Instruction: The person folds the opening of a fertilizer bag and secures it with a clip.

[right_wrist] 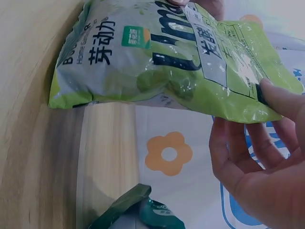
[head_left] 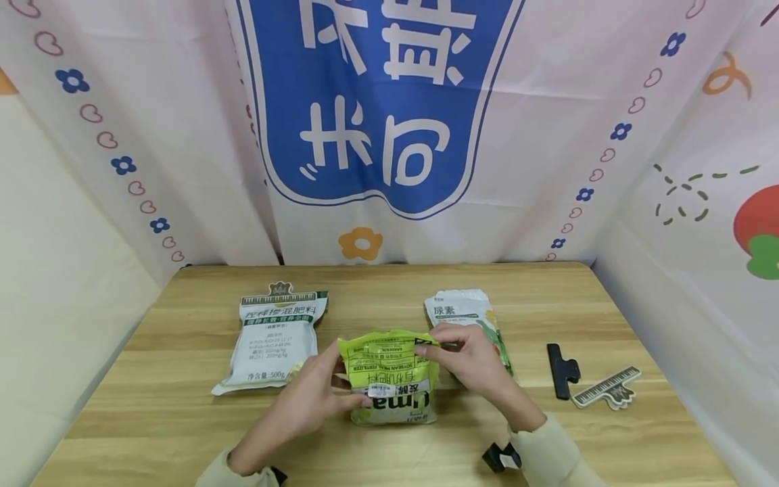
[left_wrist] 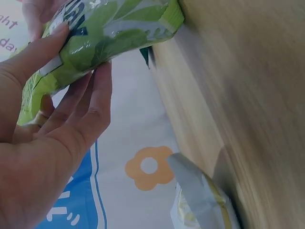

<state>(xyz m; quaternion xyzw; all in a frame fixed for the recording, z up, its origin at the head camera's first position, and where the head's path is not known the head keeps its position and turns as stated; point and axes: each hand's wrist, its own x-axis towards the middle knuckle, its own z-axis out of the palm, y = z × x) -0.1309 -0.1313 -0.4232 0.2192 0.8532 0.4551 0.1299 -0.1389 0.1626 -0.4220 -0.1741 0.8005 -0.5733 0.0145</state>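
A green and white fertilizer bag (head_left: 392,379) stands on its bottom end at the near middle of the table, its lime top toward the back. My left hand (head_left: 313,399) grips its left side, thumb on the printed front and fingers behind. My right hand (head_left: 471,358) pinches the upper right corner. In the left wrist view the left hand's fingers support the bag (left_wrist: 114,33) from the other face. The right wrist view shows the thumb on the bag's (right_wrist: 167,62) lime top end and the fingers on its opposite face.
At the left lies a white fertilizer bag (head_left: 270,352) with a piano-keyboard clip (head_left: 278,298) across its top. Another white and green bag (head_left: 459,306) lies behind my right hand. A black clip (head_left: 558,372) and a second keyboard-patterned clip (head_left: 608,389) lie at the right. Printed cloth (head_left: 517,237) hangs behind the table.
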